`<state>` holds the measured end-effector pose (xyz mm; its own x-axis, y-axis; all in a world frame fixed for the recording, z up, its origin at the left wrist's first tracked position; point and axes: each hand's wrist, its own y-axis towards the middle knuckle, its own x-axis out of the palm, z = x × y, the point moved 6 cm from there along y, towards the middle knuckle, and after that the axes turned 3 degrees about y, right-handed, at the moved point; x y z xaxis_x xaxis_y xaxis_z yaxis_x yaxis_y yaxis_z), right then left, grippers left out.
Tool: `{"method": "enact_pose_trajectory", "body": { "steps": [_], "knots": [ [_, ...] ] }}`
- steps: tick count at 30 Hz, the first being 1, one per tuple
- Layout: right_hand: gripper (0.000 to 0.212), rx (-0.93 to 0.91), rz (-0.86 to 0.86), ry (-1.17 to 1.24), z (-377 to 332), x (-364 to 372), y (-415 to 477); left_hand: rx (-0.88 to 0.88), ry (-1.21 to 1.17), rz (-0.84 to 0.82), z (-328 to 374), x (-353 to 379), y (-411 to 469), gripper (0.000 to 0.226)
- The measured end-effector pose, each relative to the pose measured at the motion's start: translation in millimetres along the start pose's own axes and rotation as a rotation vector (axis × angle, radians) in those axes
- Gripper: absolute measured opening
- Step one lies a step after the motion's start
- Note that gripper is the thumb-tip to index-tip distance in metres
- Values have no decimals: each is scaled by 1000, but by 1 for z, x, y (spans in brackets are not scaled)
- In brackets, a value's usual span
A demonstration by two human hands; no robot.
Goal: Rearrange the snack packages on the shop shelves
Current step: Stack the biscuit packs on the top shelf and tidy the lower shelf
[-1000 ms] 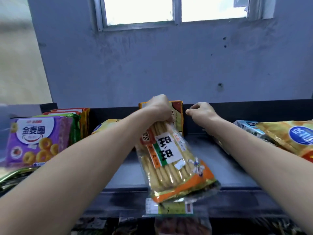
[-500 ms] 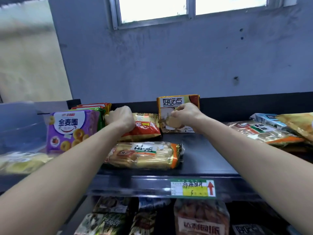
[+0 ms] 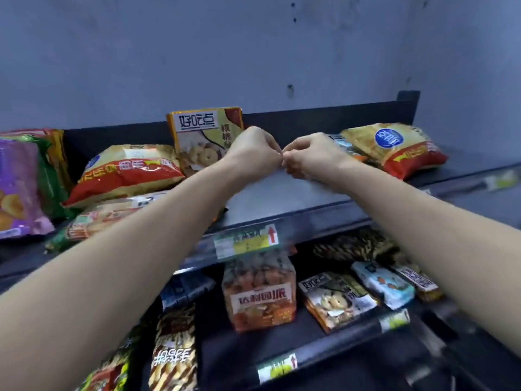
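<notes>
My left hand [image 3: 253, 148] and my right hand [image 3: 310, 156] are both curled into fists and touch knuckle to knuckle above the bare middle of the top shelf [image 3: 282, 198]. Nothing shows inside either fist. My left hand overlaps the lower right edge of an upright yellow cookie package [image 3: 205, 136] that leans on the shelf's back rail. A red and yellow bag [image 3: 127, 173] lies left of it. A breadstick packet [image 3: 107, 215] lies at the shelf's front, partly under my left forearm. Another red and yellow bag [image 3: 394, 148] lies to the right.
A purple packet [image 3: 17, 187] and a green one stand at the far left. A price label [image 3: 248, 241] hangs on the shelf's front edge. On the lower shelf stand a clear biscuit bag [image 3: 259, 294], a cookie packet [image 3: 335, 300] and a light blue packet [image 3: 383, 286].
My left hand has left the red and yellow bag and moved right. My right hand has come off the upright cookie package. The two fists now meet, and the view has tilted down.
</notes>
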<state>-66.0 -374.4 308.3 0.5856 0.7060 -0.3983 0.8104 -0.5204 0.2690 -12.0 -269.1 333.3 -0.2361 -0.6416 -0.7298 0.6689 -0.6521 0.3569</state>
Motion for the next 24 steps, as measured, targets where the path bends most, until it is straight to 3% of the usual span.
{"method": "enact_pose_trajectory", "body": {
  "steps": [5, 10, 15, 20, 22, 24],
  "knots": [
    [17, 161, 0, -37, 39, -50, -62, 71, -188, -189, 28, 60, -33, 11],
    [13, 403, -194, -202, 102, -62, -104, 54, -93, -460, 19, 136, -72, 12],
    [11, 492, -234, -209, 165, -58, -110, -116, -27, -512, -17, 204, -87, 12],
    [5, 552, -296, -203, 235, -53, -98, -419, -103, -491, -55, 254, -88, 9],
    [14, 586, -304, -166, 266, -52, -93, -538, -145, -469, -66, 276, -91, 9],
    [39, 618, -345, -152, 291, -49, -90, -653, -188, -433, -75, 294, -95, 15]
  ]
}}
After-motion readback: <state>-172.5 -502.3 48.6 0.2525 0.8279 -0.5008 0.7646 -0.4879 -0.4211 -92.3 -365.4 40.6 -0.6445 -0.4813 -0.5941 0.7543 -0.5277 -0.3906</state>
